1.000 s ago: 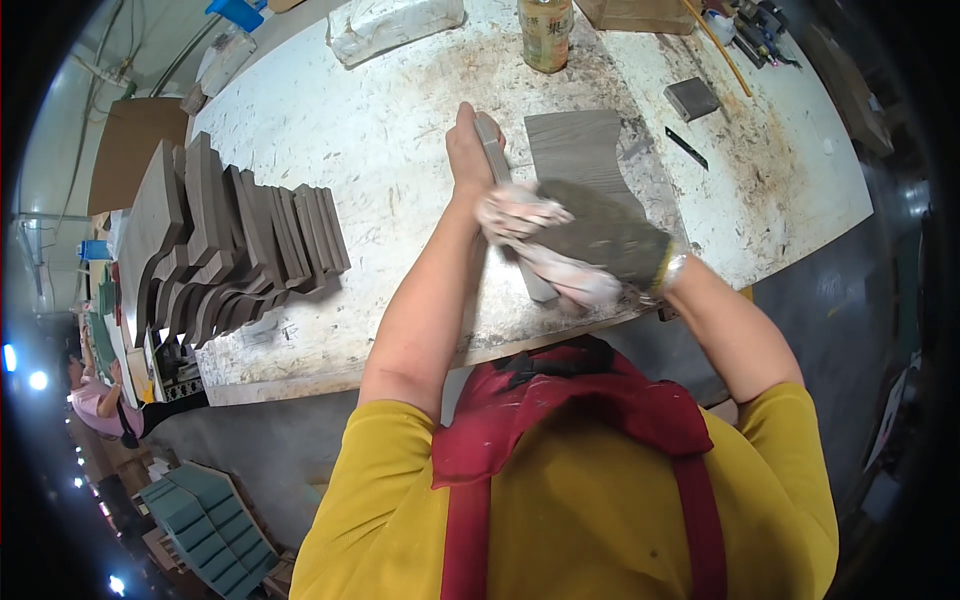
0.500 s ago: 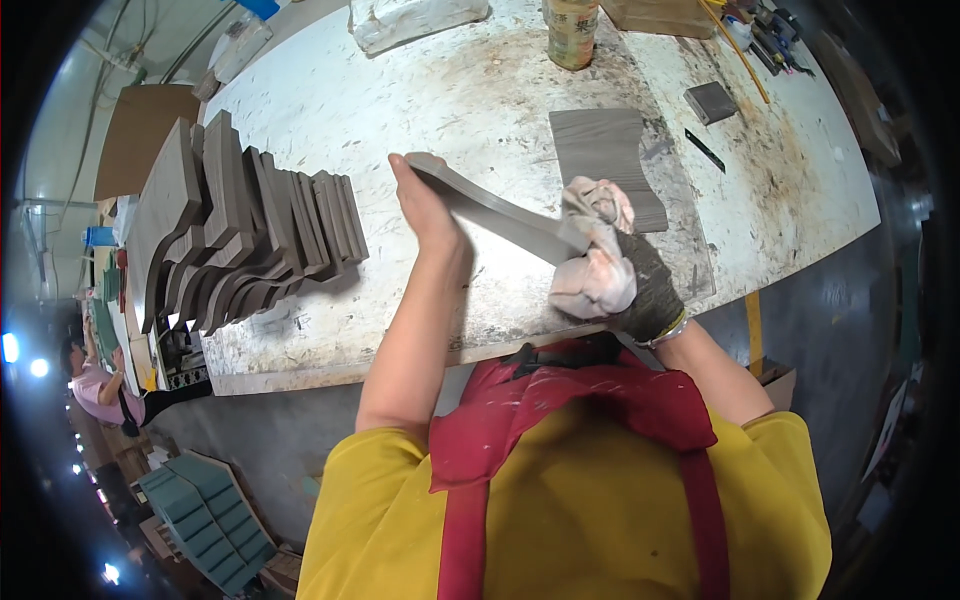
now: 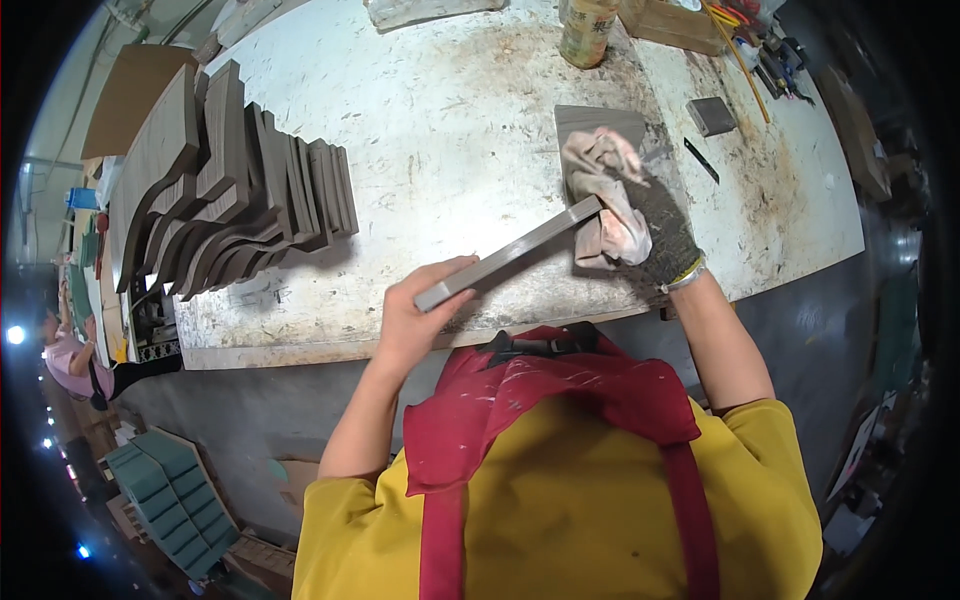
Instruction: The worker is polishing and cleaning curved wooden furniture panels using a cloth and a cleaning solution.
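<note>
Cloth (image 3: 618, 195) partly hiding panel (image 3: 590, 118), bottle (image 3: 586, 36) beyond, boards (image 3: 230, 185) left

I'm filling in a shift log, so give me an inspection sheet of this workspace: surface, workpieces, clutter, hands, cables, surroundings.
Surface: white workbench, scuffed, with brown and dark stains.
Workpieces: gray board in hand; row of curved gray boards at left; flat gray piece on the bench, partly hidden behind the cloth.
Clutter: bottle, gray block, thin black strip, yellowish stick.
Hands: bare left hand grips the board's near end; gloved right hand holds the cloth at its far end.
Cables: none identifiable with certainty.
Surroundings: gray floor; co-worker in pink at far left.
</note>
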Demonstrator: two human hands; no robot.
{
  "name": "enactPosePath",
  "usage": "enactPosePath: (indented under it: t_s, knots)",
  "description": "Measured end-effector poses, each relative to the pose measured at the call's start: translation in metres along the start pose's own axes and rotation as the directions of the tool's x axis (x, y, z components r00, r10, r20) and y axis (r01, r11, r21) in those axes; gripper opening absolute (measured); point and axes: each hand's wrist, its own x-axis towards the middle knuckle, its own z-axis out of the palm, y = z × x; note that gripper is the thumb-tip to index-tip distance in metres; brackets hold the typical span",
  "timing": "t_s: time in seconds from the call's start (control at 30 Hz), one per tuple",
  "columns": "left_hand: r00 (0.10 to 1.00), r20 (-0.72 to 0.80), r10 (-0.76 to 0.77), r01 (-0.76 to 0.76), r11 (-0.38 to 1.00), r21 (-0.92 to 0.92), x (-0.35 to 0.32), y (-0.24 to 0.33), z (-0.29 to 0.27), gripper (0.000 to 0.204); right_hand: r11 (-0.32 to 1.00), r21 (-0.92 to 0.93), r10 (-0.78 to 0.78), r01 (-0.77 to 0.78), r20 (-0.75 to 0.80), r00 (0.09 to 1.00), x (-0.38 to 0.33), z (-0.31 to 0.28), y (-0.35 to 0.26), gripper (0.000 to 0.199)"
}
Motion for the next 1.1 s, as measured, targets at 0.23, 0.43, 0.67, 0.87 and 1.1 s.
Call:
enactPosePath:
  t_s: [0.23,0.43,0.67,0.87,1.1]
  knots:
    - [0.936,-0.131,0.328,-0.276,0.911,0.306,-0.007,0.016,0.023,0.037,0.966,0.245,0.077,-0.086,0.043,0.996,0.025,0.009,-0.077,0.039]
    - [0.886,-0.094,0.454,-0.384,0.833,0.399,-0.005,0.029,0.031,0.035,0.927,-0.338,-0.100,0.162,0.195,0.976,0.024,-0.006,-0.061,0.041]
    - [0.874,-0.170,0.455,-0.367,0.848,0.383,-0.009,0.029,0.029,0.034,0.874,-0.485,0.073,0.004,0.138,0.988,0.057,-0.048,-0.075,0.032]
    - [0.876,-0.143,0.460,-0.378,0.841,0.388,-0.014,0.017,0.024,0.034,0.957,-0.258,0.152,-0.134,0.052,0.987,0.034,-0.012,-0.073,0.037]
    - [0.876,-0.160,0.456,-0.375,0.850,0.369,-0.022,0.007,0.017,0.038,0.810,-0.584,0.000,0.054,0.093,0.996,0.030,-0.055,-0.021,0.036]
